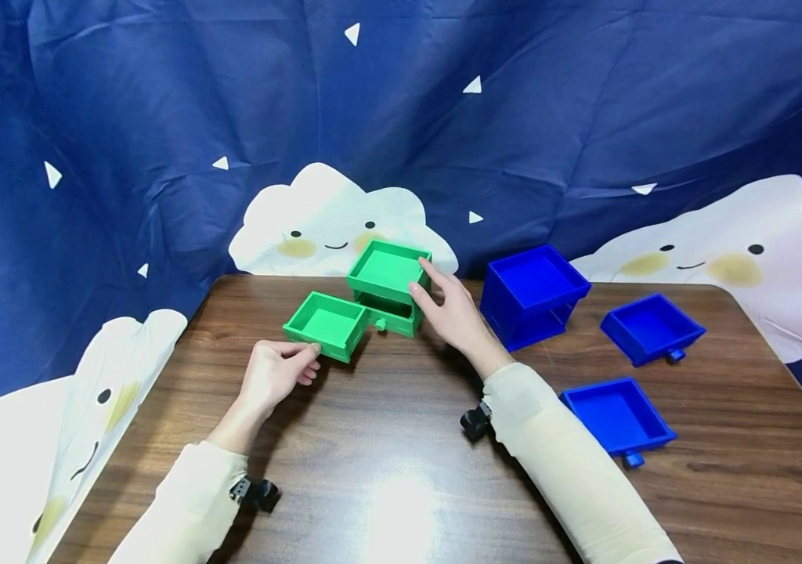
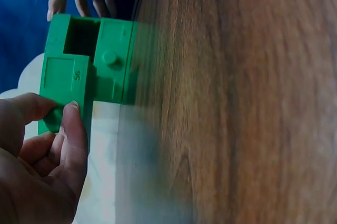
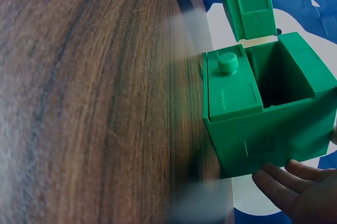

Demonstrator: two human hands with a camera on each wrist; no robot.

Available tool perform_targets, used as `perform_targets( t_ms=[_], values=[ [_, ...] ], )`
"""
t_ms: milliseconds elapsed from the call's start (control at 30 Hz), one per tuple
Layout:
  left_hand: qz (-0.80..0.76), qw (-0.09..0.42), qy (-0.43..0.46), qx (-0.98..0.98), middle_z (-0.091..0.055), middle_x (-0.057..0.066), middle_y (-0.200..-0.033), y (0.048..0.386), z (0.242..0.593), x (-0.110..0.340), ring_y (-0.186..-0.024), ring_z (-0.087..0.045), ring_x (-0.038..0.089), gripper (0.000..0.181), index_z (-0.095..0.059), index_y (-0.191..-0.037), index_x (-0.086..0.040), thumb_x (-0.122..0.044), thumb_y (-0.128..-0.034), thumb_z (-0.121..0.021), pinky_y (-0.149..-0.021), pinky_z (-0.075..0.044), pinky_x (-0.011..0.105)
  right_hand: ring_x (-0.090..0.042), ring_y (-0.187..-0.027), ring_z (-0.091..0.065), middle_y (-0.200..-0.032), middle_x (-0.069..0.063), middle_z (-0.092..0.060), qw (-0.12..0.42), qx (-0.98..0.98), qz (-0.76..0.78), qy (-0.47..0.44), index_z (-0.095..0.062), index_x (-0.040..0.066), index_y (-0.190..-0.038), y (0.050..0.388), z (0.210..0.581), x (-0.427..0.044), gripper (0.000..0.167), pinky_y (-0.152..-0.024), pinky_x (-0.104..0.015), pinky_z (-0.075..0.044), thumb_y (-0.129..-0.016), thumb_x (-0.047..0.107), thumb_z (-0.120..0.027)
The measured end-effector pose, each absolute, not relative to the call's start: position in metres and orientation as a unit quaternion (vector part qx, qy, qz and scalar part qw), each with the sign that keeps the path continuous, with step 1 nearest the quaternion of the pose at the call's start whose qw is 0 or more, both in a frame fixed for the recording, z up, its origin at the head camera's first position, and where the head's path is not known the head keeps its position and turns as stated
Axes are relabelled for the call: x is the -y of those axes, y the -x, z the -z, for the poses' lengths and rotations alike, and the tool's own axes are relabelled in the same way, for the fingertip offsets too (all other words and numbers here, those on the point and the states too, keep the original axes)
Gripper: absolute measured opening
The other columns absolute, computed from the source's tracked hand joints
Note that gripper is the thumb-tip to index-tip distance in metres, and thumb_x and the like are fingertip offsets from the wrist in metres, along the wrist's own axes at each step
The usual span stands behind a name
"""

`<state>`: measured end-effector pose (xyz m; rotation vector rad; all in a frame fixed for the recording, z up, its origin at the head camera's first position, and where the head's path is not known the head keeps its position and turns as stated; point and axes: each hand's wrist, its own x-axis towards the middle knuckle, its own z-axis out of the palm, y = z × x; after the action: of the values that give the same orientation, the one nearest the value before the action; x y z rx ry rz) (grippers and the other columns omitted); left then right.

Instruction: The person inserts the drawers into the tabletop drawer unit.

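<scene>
Green drawer in our grasp
Our left hand pinches its knob, just left of the green cabinet; our right hand touches the cabinet's side, fingers extended.

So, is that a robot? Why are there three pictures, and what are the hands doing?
No robot, just a person working with no gloves! The wide picture comes from a camera on the person's head, looking forward and down. The others come from the left wrist camera and the right wrist camera, so things look turned sideways. On the brown table stand a green cabinet and a blue cabinet, with a farther blue drawer and a nearer blue drawer over on the right. The left hand pinches a green drawer by its knob. The right hand touches the side of the green cabinet, which has a bottom drawer in place and an open gap above it.
</scene>
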<state>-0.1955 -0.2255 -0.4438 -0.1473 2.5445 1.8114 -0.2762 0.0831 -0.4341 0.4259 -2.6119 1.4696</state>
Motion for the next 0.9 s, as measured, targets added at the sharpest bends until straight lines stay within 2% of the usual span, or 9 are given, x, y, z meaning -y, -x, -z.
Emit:
perform_targets(
  t_ms=[167,300,533,900],
  values=[
    [-0.579,0.010,0.028,-0.815,-0.078,0.014,-0.074,0.195,0.443,0.220,-0.058,-0.073,0.016,0.027,-0.079,-0.110,0.012,-0.012,-0.1002,-0.074,-0.057,-0.062,0.028,-0.042,-0.137,-0.063,-0.159,-0.027,-0.050,0.062,0.862,-0.483,-0.142,-0.042,0.018,-0.167,0.277,0.435,-0.083,0.063,-0.116,-0.053,-0.052,-0.111,0.042,-0.058],
    [-0.573,0.009,0.030,-0.819,-0.079,0.018,-0.077,0.195,0.441,0.215,-0.058,-0.074,0.017,0.026,-0.081,-0.109,0.010,-0.013,-0.1002,-0.075,-0.057,-0.062,0.027,-0.042,-0.137,-0.063,-0.159,-0.027,-0.050,0.063,0.861,-0.484,-0.142,-0.042,0.019,-0.167,0.277,0.435,-0.083,0.063,-0.116,-0.053,-0.052,-0.111,0.042,-0.058],
    [-0.554,0.007,0.028,-0.832,-0.079,0.025,-0.081,0.195,0.441,0.205,-0.057,-0.073,0.016,0.024,-0.082,-0.106,0.008,-0.015,-0.1005,-0.074,-0.062,-0.066,0.040,-0.042,-0.136,-0.064,-0.159,-0.026,-0.051,0.067,0.861,-0.485,-0.140,-0.044,0.019,-0.166,0.277,0.435,-0.083,0.063,-0.116,-0.053,-0.052,-0.110,0.042,-0.059],
    [-0.537,0.007,0.018,-0.843,-0.079,0.022,-0.081,0.195,0.443,0.190,-0.053,-0.069,0.008,0.027,-0.083,-0.105,0.007,-0.018,-0.1004,-0.074,-0.063,-0.066,0.041,-0.041,-0.135,-0.064,-0.160,-0.025,-0.050,0.067,0.858,-0.489,-0.142,-0.044,0.018,-0.166,0.277,0.435,-0.083,0.063,-0.116,-0.052,-0.052,-0.110,0.041,-0.060]
  ],
)
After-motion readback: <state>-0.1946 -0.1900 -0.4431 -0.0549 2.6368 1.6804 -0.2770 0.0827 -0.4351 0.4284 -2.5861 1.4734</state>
